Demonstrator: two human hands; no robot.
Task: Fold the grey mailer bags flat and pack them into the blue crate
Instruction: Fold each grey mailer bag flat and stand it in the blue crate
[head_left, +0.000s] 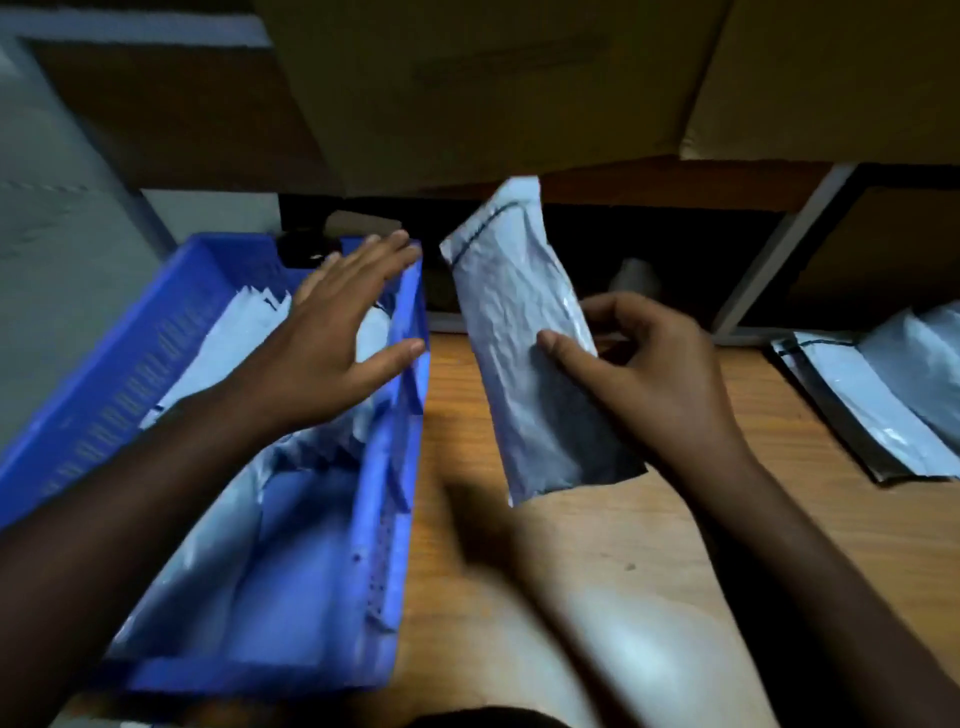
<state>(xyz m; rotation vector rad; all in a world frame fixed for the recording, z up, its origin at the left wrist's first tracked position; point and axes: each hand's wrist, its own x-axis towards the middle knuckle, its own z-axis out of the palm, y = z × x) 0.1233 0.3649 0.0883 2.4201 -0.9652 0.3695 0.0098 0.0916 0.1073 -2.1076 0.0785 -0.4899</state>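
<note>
A folded mailer bag (524, 332) held beside the blue crate (395, 415)

The right hand (644, 374) pinches the bag above the tabletop (571, 545); the left hand (332, 338), fingers spread, hovers over the crate.

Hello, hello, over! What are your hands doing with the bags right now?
Right hand pinches folded grey bag above the table. Left hand open, over blue crate. Crate already holds bags. Nothing blocking.

A light brown wooden tabletop (582, 545) carried everything. A blue plastic crate with slotted walls (400, 415) sat on its left part, holding grey bags. At the table's far right edge lay a small stack of flat grey plastic mailer bags (883, 400), well apart from the crate.
</note>
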